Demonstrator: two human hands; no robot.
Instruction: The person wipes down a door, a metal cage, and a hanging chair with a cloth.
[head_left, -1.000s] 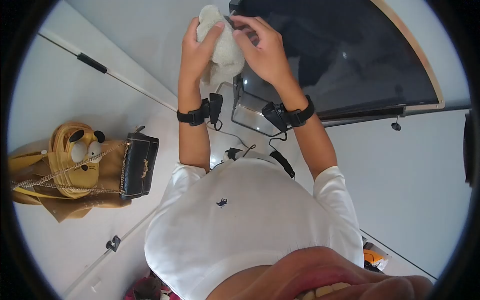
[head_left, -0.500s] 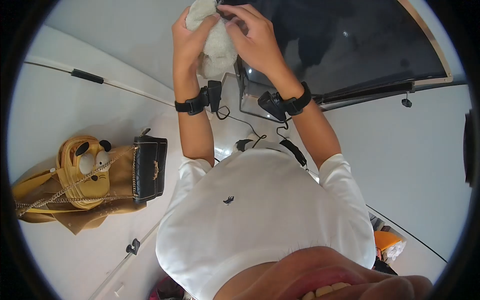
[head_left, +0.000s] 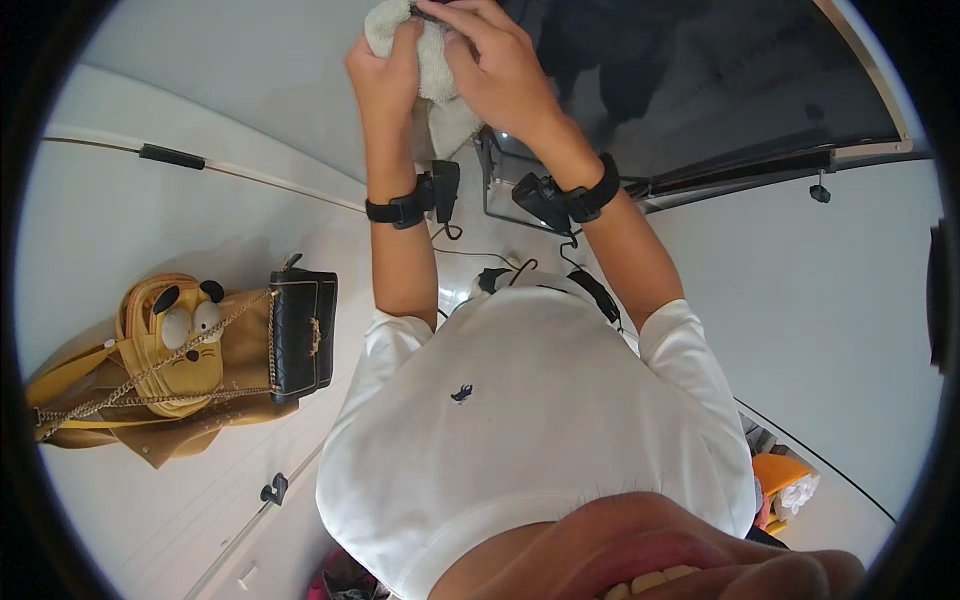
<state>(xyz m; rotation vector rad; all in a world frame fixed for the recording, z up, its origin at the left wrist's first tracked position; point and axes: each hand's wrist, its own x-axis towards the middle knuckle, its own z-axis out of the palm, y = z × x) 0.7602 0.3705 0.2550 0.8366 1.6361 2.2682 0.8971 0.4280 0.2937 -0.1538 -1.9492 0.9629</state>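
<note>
A fluffy off-white towel-like cloth (head_left: 435, 65) is bunched up at the top of the head view, its lower end hanging down. My left hand (head_left: 385, 85) grips its left side, with the thumb pressed over the front. On the right side, my right hand (head_left: 500, 75) has its thumb against the cloth and its bent fingers reaching across the top. Between the fingertips shows a small dark thing (head_left: 417, 11), too small to name. Each wrist wears a black strap (head_left: 398, 211) with a black box and a cable.
A large dark glossy panel (head_left: 720, 80) stands beyond my right hand, with a thin metal frame (head_left: 488, 190) below it. On the left hang a yellow dog-faced bag (head_left: 180, 350) and a black chain-strap purse (head_left: 303, 335). A white door with a black handle (head_left: 172, 155) is left.
The cloth and both hands have shifted slightly up; the left forearm has moved a little right. More of the cloth's lower end hangs down to the right. Both hands stay on it.
</note>
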